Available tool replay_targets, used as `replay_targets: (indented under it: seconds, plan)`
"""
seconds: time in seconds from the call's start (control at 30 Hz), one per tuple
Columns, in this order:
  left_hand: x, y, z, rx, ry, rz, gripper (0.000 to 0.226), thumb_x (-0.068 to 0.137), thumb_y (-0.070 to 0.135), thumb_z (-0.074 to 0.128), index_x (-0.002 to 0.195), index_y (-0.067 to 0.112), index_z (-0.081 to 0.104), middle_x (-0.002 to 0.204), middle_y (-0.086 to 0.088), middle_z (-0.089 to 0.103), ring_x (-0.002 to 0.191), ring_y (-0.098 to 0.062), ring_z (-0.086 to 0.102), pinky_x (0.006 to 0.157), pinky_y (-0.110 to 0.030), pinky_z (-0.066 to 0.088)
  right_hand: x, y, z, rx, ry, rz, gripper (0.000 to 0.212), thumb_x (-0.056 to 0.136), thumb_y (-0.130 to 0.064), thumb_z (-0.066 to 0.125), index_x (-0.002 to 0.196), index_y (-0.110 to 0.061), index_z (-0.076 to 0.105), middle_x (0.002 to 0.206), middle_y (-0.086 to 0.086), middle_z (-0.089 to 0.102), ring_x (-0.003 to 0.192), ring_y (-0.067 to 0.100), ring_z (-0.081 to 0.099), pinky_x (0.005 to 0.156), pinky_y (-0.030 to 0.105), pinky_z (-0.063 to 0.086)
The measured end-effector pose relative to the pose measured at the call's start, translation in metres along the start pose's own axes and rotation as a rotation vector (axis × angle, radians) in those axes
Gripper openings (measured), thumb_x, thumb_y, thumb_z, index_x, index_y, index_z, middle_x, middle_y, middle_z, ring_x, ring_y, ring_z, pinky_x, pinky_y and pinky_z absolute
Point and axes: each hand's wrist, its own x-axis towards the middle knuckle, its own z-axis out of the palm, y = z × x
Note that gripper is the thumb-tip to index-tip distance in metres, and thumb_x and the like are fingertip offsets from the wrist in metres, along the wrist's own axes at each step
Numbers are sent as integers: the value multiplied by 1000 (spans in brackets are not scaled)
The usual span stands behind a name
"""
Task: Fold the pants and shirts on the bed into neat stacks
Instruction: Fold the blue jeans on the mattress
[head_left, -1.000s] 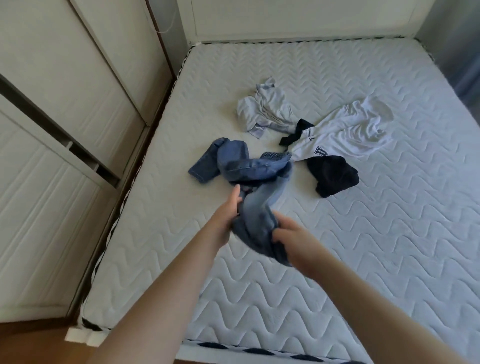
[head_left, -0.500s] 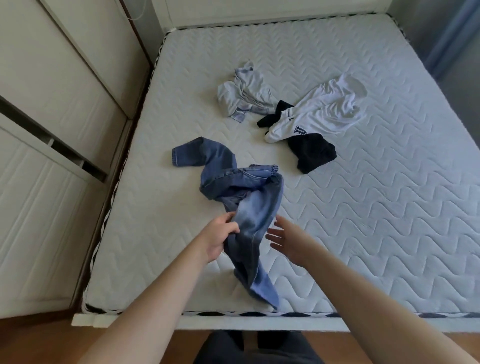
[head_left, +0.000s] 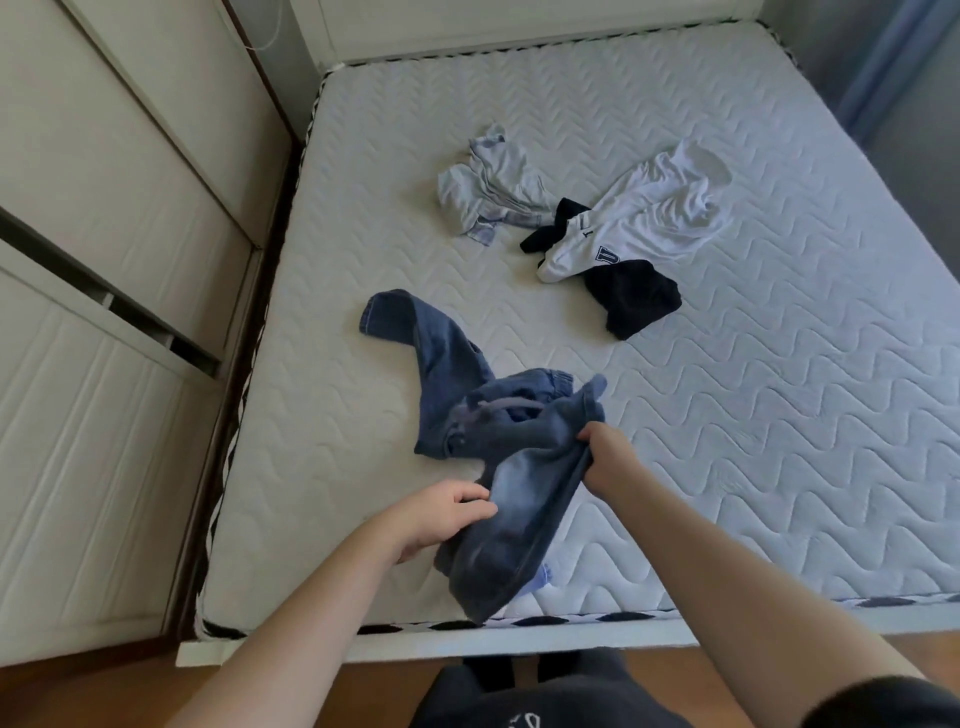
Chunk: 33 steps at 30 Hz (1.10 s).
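White quilted bed (head_left: 779, 441) fills the view. Left hand (head_left: 441, 514) pinches the jeans (head_left: 498, 467) at 7 o'clock; right hand (head_left: 605, 449), empty half a second ago, now grips their other edge. Best to pull the leg flat and match seams before folding. Grey shirt (head_left: 493, 182), white shirt (head_left: 649, 218) and black garment (head_left: 631, 299) wait at 1 o'clock.

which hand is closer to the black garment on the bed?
Right. The right hand grips the jeans below and left of the black garment; the left hand holds them lower, nearer the mattress edge.
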Motion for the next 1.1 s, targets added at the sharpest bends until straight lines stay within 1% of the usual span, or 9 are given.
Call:
replay_targets:
  seconds: [0.13,0.27,0.37,0.53,0.73,0.8,0.87,0.97,1.1]
  plan:
    - [22,2,-17,289,205,-1,22,94,35,54,98,21,71,102,-1,71,89,-15,63,73,-25,46,-26,-2,-8,156,-94,-52,12,84,3,45,81,-5,53,58,6,57,54,17,54,48,25,45]
    - [47,36,-20,73,355,162,32,99,41,46,119,23,63,119,2,65,109,-18,59,97,-36,47,-55,0,-18,170,-240,-120,15,83,7,39,83,0,52,69,9,58,63,22,58,60,31,50]
    - [58,74,-11,-149,238,166,50,96,56,40,125,22,61,119,4,63,109,-15,57,102,-38,44,-75,4,-27,83,-290,-202,23,82,11,37,93,5,57,87,17,63,80,30,63,77,40,53]
    - [64,116,-4,-184,-65,-52,89,67,90,44,108,16,72,108,-6,71,104,-23,64,83,-35,52,-109,9,-36,-356,-420,-386,58,80,13,35,80,-28,75,74,-7,72,70,2,66,59,15,50]
    - [72,120,9,238,-129,-14,20,81,33,55,75,18,68,79,-2,70,76,-17,63,62,-27,47,-110,26,-35,-707,-296,-416,55,89,1,39,130,-29,59,101,3,56,80,8,49,62,19,38]
    - [72,116,12,395,-112,12,21,88,30,51,82,18,67,90,-5,69,87,-24,64,69,-29,48,-107,35,-34,-755,-288,-401,56,92,-2,38,139,-29,51,110,4,55,85,12,51,67,22,41]
    - [69,109,13,305,-121,-17,45,91,54,50,101,16,70,104,-6,70,99,-24,63,79,-34,49,-106,42,-33,-771,-297,-393,56,94,-4,38,142,-31,47,121,2,56,99,17,54,80,26,47]
    - [65,103,11,148,-218,-163,81,83,80,40,112,11,70,102,-9,72,94,-22,65,74,-33,49,-107,51,-29,-884,-355,-482,50,95,-4,38,133,-34,50,114,-20,45,107,9,42,77,5,36]
    - [61,97,10,118,-299,-228,80,83,76,49,115,5,69,109,-17,72,105,-29,68,97,-41,53,-109,56,-21,-1142,-445,-761,35,93,1,39,116,-17,58,112,-15,41,102,1,33,82,-1,22]
